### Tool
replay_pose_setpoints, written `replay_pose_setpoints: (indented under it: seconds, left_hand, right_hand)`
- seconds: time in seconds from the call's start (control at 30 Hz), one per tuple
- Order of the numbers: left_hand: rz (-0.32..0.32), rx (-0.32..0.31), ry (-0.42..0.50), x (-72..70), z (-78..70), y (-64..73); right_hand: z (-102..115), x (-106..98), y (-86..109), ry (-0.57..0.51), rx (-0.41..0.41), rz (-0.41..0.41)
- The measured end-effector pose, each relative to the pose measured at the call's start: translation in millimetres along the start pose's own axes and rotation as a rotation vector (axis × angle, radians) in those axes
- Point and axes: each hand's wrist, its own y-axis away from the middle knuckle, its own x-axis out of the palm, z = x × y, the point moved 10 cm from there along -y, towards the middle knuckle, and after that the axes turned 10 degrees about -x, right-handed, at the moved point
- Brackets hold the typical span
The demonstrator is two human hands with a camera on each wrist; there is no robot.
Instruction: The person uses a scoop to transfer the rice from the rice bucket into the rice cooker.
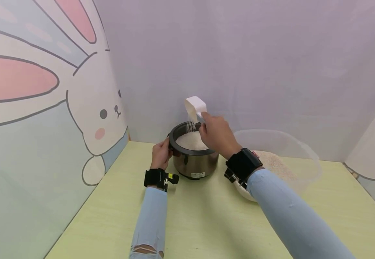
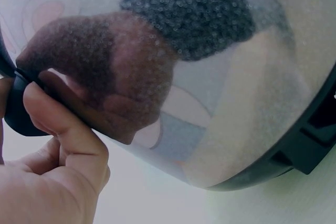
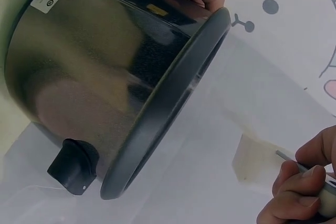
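Observation:
A shiny metal rice cooker [image 1: 192,163] with a dark rim stands on the table, white rice [image 1: 190,141] heaped inside it. At its left side my left hand [image 1: 160,154] grips a black side handle [image 2: 21,111], thumb and fingers curled round it in the left wrist view. My right hand [image 1: 219,135] holds a white measuring scoop [image 1: 196,105] by its handle, tipped over the cooker. Rice grains [image 1: 191,126] fall from the scoop into the cooker. In the right wrist view the scoop [image 3: 255,163] appears beyond the cooker's rim.
To the right, behind my right forearm, sits a translucent plastic tub [image 1: 315,167] holding more rice [image 1: 273,163]. The pale yellow-green table [image 1: 193,223] meets a plain curtain [image 1: 271,72] behind and rabbit-printed walls [image 1: 87,136] at the sides.

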Motion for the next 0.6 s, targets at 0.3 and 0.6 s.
replay_pose_setpoints:
  seconds: [0.3, 0.6]
  left_hand:
    - [0.009, 0.010, -0.003, 2.1, -0.7, -0.6]
    - [0.028, 0.005, 0.001, 4.1, -0.4, 0.3]
  right_hand:
    - [1, 4, 7.2, 0.060, -0.065, 0.024]
    - [0, 10, 13.6, 0.076, -0.089, 0.030]
